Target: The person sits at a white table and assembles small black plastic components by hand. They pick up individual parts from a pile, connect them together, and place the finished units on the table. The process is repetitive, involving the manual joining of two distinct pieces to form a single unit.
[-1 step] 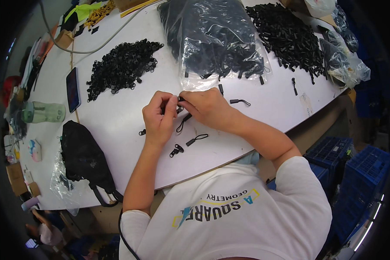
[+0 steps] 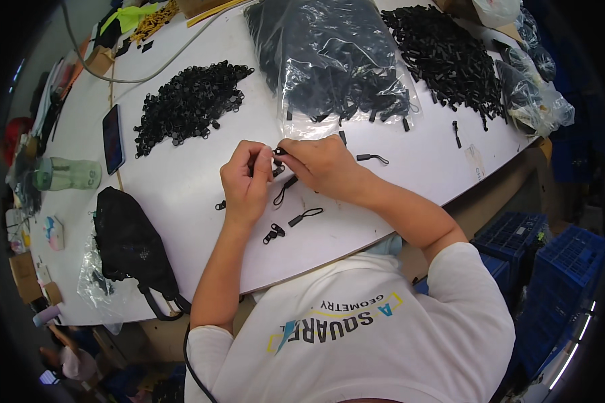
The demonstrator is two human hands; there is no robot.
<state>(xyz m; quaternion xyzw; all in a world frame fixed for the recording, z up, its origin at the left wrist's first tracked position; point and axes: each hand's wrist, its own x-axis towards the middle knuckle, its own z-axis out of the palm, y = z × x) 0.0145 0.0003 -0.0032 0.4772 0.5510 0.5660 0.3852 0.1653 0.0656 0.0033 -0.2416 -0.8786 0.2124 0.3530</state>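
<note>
My left hand is closed, with small black zipper sliders showing at its fingers. My right hand comes in from the right and pinches a small black piece, apparently a zipper slider, at the left thumb tip. Below the right fingers is a black zipper pull with a cord loop; whether it lies on the table or hangs from the hand I cannot tell. Nearer me lie another corded zipper pull and several loose zipper sliders. A single slider sits beside my left wrist.
Beyond my hands are a heap of zipper sliders, a clear bag of corded pulls and a heap of black pieces. Leftward are a phone, green bottle and black bag. Blue crates stand right of the table.
My fingertips have parted very slightly, and more of the small black piece shows between them. Everything else looks the same.
</note>
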